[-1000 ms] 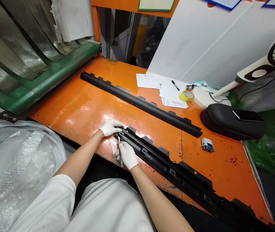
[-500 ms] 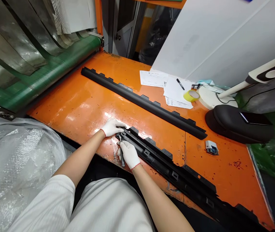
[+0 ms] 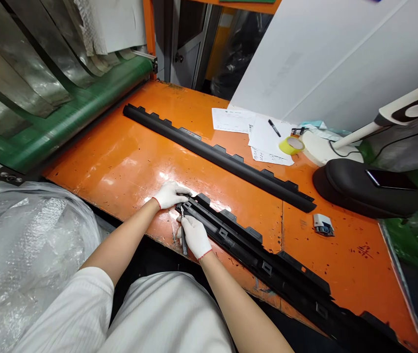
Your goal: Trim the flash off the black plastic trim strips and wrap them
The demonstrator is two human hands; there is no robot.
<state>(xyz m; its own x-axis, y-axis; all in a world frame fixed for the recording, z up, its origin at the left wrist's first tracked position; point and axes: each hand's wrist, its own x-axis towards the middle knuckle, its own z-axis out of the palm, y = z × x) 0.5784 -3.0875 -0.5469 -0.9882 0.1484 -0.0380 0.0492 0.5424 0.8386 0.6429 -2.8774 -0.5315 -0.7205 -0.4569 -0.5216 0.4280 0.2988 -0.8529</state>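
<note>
A long black plastic trim strip [image 3: 268, 264] lies along the near edge of the orange table [image 3: 120, 162]. My left hand [image 3: 169, 194], in a white glove, presses down on the strip's left end. My right hand [image 3: 195, 236], also gloved, grips a thin metal knife [image 3: 183, 235] whose tip touches the strip's end by the left hand. A second, matching black strip [image 3: 216, 156] lies farther back across the table, apart from both hands.
Papers [image 3: 256, 132] with a black pen [image 3: 274, 128], a yellow tape roll [image 3: 289, 145] and a small grey clip [image 3: 323, 224] lie at the back right. A fan base [image 3: 363, 189] holds a phone. A green conveyor [image 3: 65, 117] runs on the left, clear plastic bags [image 3: 21, 245] near left.
Both hands stay at the strip's left end; the right hand with the knife has shifted only slightly. The view has tilted a little downward since the first frame.
</note>
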